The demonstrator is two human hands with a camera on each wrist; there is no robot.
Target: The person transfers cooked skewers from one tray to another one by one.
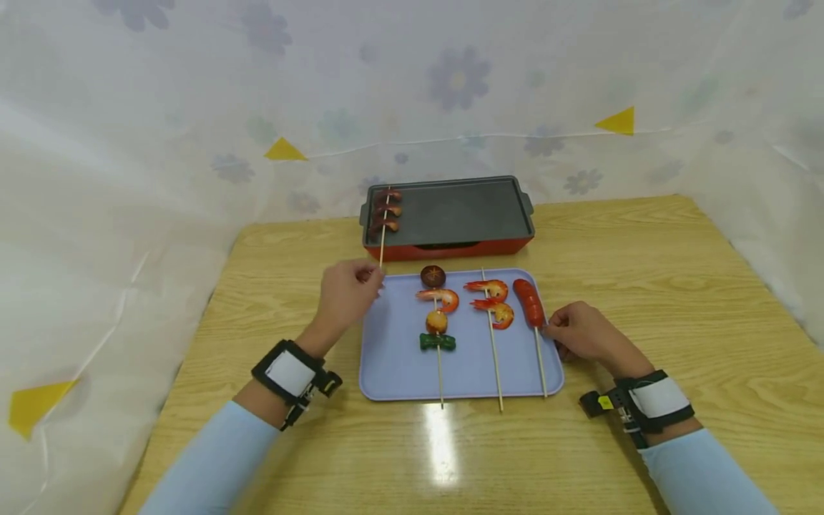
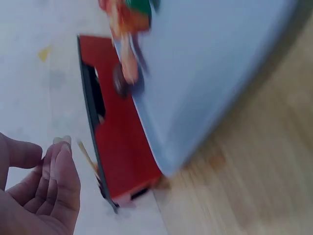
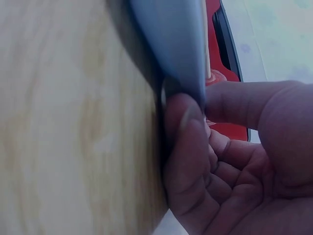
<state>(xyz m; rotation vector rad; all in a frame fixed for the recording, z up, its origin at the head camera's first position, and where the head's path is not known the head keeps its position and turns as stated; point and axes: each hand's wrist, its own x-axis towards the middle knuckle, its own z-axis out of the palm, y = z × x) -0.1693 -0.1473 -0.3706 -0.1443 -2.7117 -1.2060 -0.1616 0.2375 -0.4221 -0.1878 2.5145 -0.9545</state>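
Note:
My left hand (image 1: 350,292) is at the near end of a skewer (image 1: 382,247) bearing three dark reddish-brown pieces, which lies on the left of the grill (image 1: 460,214). In the left wrist view the stick's end (image 2: 84,149) shows just beyond the fingertips, with a gap between thumb and fingers. My right hand (image 1: 582,330) pinches the right rim of the lavender tray (image 1: 395,372), thumb above and fingers beneath. Beside that hand lies a sausage skewer (image 1: 529,303). Left of it are a two-shrimp skewer (image 1: 494,307) and a mixed skewer (image 1: 436,322) with mushroom, shrimp and green pepper.
The red grill with its dark plate stands directly behind the tray on a wooden table (image 1: 644,286). Skewer sticks overhang the tray's front edge. A flowered plastic curtain (image 1: 386,79) with yellow triangles (image 1: 285,149) surrounds the table's back and sides.

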